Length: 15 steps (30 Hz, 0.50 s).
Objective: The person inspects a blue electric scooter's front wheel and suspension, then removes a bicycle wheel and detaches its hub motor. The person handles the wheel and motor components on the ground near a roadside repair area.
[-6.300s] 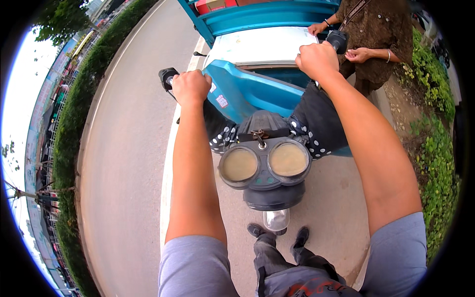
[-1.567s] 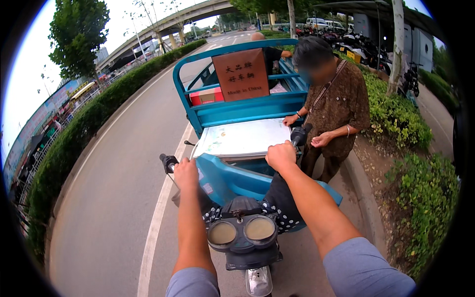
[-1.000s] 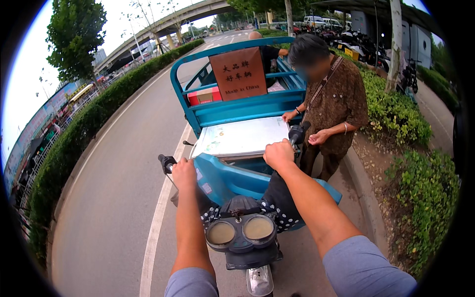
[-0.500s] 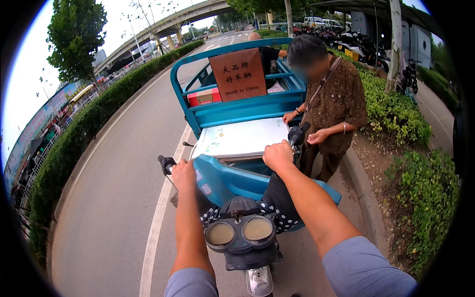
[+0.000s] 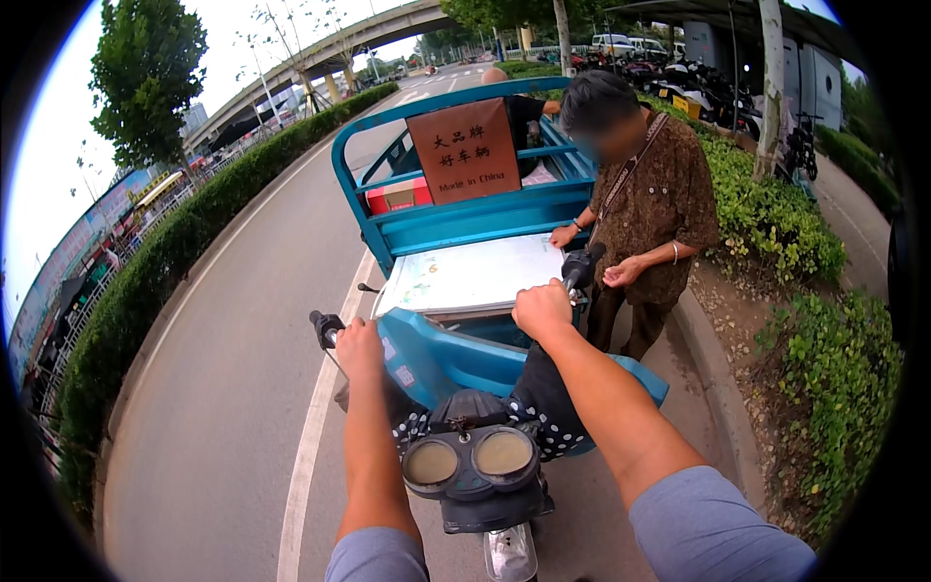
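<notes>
The grey road (image 5: 223, 388) takes the widest part of the view, with a white line (image 5: 308, 456) running close by a blue three-wheeled cargo vehicle (image 5: 465, 231). This vehicle is directly before the wearer, its front part turned toward the wearer's body. On the wearer's right stands a person in a brown patterned shirt (image 5: 664, 194), with one hand at the edge of a white board (image 5: 475, 276); the board lies flat behind the blue front panel (image 5: 456, 349). Farther back, a brown sheet (image 5: 464, 150) hangs on the rails (image 5: 548, 152), and a red box (image 5: 398, 196) is behind them.

The handlebar (image 5: 326, 328) shows its ends at both sides, beyond two round gauges (image 5: 432, 463). The left hand (image 5: 360, 347) is clenched around it near one end, the right hand (image 5: 543, 310) near the other; the fingertips are turned away from view. In my judgement, taking hold is complete on both sides. What is left to do, I cannot tell, nor whether the vehicle is rolling.
</notes>
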Each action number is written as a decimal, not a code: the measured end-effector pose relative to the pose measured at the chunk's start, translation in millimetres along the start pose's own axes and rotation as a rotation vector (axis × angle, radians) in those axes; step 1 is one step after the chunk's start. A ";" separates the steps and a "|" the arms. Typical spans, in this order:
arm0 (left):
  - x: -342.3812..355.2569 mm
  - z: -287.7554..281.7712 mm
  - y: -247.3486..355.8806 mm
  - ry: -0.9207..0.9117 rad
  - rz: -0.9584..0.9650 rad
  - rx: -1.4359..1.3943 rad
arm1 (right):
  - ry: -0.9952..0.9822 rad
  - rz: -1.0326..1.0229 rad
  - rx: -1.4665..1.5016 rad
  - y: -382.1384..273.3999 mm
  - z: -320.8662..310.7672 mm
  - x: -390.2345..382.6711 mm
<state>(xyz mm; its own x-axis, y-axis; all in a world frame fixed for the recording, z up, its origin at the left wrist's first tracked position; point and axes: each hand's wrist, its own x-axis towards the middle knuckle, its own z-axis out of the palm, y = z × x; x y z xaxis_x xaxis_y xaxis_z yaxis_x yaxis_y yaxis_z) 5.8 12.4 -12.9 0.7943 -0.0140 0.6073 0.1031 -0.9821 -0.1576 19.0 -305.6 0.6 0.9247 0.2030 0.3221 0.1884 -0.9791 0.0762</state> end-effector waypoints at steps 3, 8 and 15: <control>-0.1 -1.6 1.6 0.001 0.000 0.003 | -0.026 0.000 -0.003 0.1 -1.1 0.1; 0.2 -0.8 1.0 0.004 -0.002 0.010 | 0.038 -0.009 -0.008 1.5 4.0 1.2; 1.0 3.2 -2.2 -0.016 0.002 0.015 | -0.008 -0.002 0.009 -0.5 0.7 1.3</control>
<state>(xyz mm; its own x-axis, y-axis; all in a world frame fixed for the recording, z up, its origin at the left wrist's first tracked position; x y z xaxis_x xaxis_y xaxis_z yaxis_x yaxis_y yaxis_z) 8.3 15.1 -14.4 0.8042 -0.0132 0.5942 0.1101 -0.9791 -0.1707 20.3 -304.9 0.4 0.9270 0.2049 0.3140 0.1930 -0.9788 0.0687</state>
